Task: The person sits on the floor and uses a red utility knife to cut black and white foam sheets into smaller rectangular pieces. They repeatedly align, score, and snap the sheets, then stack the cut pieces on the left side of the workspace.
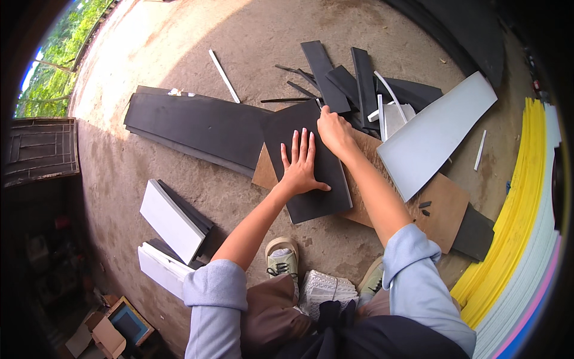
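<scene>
A black rectangular foam sheet point(317, 197) lies in front of me, tilted a little, on top of a brown board point(359, 206). My left hand point(302, 170) presses flat on the sheet with its fingers spread. At the sheet's far right corner, my right hand point(336, 130) is closed in a fist. A small pale tip shows just past its fingers, but I cannot make out what the hand holds. To the left, long black sheets point(197, 128) lie stacked, partly beneath the sheet under my hand. A large light grey sheet point(439, 134) rests to the right of my right forearm.
Black offcut strips point(326, 75) lie heaped beyond my hands. White-topped blocks point(173, 221) sit at the left. Yellow stacked sheets point(502, 221) line the right side. A white bundle point(327, 290) stands between my shoes. Cardboard pieces point(107, 338) lie at lower left.
</scene>
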The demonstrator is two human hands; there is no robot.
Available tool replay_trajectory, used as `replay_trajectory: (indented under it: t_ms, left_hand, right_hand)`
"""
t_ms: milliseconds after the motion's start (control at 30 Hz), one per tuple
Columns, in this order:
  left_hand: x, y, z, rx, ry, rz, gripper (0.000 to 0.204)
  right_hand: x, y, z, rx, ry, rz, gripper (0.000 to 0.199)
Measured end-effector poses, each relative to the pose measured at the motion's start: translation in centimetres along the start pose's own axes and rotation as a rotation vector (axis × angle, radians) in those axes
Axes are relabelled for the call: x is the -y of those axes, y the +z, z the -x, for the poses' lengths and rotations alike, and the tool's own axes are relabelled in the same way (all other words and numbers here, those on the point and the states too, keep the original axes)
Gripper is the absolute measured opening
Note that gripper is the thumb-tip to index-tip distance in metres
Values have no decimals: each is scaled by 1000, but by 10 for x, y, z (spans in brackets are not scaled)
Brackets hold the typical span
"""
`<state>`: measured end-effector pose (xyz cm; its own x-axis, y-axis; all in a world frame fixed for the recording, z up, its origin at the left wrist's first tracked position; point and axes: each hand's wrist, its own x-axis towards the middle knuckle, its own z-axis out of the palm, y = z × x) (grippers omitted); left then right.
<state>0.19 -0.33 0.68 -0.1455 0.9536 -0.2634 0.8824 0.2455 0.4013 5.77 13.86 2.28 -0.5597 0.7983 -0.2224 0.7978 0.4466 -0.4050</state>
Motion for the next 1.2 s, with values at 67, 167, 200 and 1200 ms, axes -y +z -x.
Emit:
replay_trajectory:
  t_ms: [67, 167, 200, 1200]
  left_hand:
    - [-3, 1, -4, 1, 13, 6, 139]
    - [-3, 0, -7, 23, 3, -2, 139]
    - [-3, 1, -7, 38, -2, -1, 140]
    - [3, 18, 7, -45, 44, -10, 139]
  right_hand:
    - [-1, -7, -5, 25, 28, -16, 23]
    - [-3, -13, 13, 103, 83, -32, 27]
    - [-7, -12, 28, 129, 107, -26, 27]
    - [-75, 19, 279, -171, 262, -263, 26]
